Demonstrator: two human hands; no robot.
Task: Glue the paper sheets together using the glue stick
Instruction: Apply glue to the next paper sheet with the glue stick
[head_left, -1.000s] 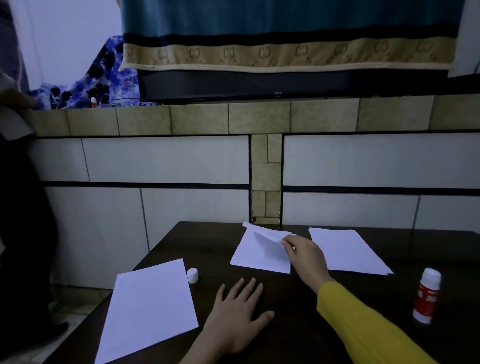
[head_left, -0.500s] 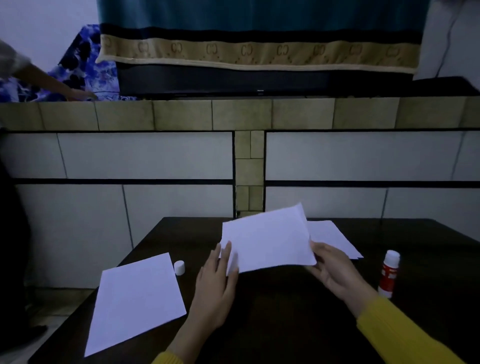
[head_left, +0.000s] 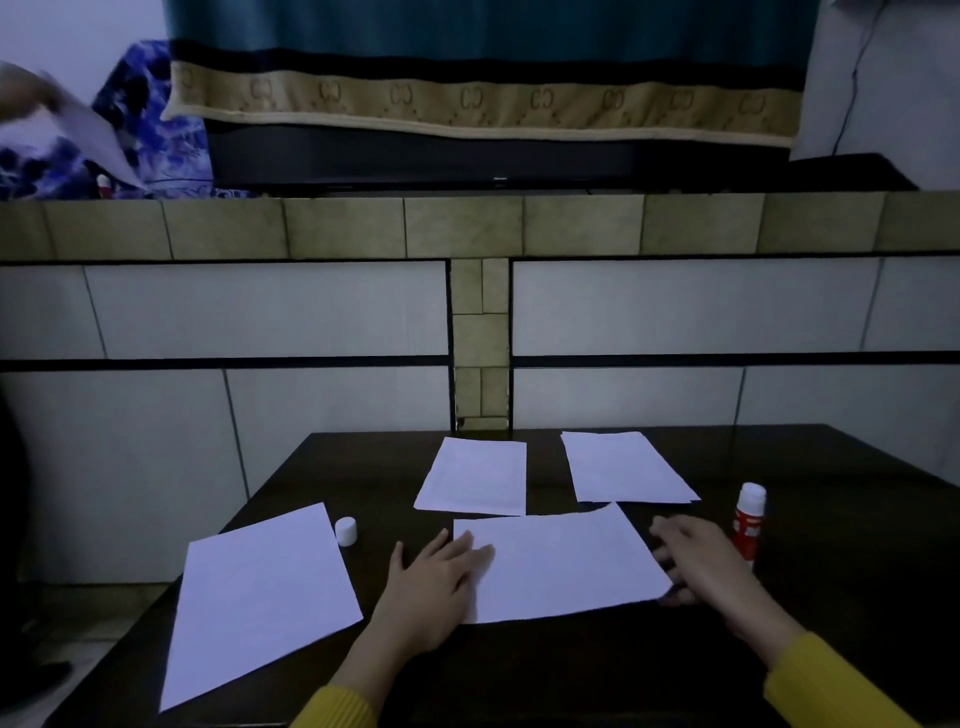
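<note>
A white paper sheet (head_left: 558, 564) lies flat on the dark table (head_left: 857, 571) in front of me. My left hand (head_left: 436, 587) rests with spread fingers on its left edge. My right hand (head_left: 698, 558) touches its right edge, fingers loosely apart. Behind it lie a second sheet (head_left: 475, 475) and a small stack of sheets (head_left: 623, 465). A larger sheet (head_left: 260, 597) lies at the near left. The red and white glue stick (head_left: 748, 522) stands uncapped just right of my right hand. Its white cap (head_left: 346, 531) sits beside the left sheet.
A tiled wall (head_left: 311, 312) rises right behind the table. On the ledge above are a dark long device (head_left: 415, 156) and a hanging teal cloth (head_left: 467, 78). At the far left another person's hand (head_left: 23, 96) holds a sheet over blue fabric.
The sheet I held up with both hands half a second ago now lies flat on the table before me. Both hands came down with it to its edges.
</note>
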